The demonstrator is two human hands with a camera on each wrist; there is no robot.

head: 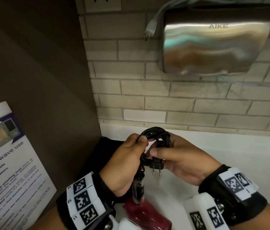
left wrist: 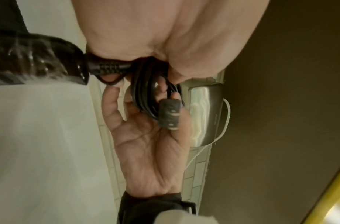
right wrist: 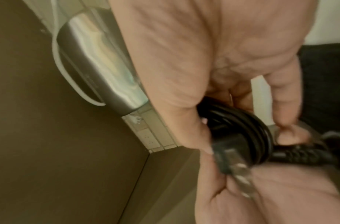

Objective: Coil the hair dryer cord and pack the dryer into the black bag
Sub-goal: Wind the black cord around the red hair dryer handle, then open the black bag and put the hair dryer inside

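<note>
Where the white counter met the brick wall, both hands worked above it:
Cord: black, wound into a bundle of several loops, held off the counter between the two hands.
Left hand: fingers and thumb curled round the 9 o'clock side of the bundle, thumb pressed on the loops.
Right hand: fingers curled behind the 3 o'clock side of the bundle, thumb laid across the front just above the plug.
Plug: black, two prongs pointing down, at 6 o'clock of the bundle, against the right palm.
Hair dryer: red, hanging below the hands at 6 o'clock from its cord; whether it touched the counter could not be told.
Black bag: lay on the counter in the corner, at 9 o'clock of the hands, partly behind the left hand.
Hand dryer: steel, marked AIKE, on the wall at 1 o'clock.
White plug: hung loose beside the hand dryer.
Poster: on the brown panel at 8 o'clock, about microwave use.
</note>
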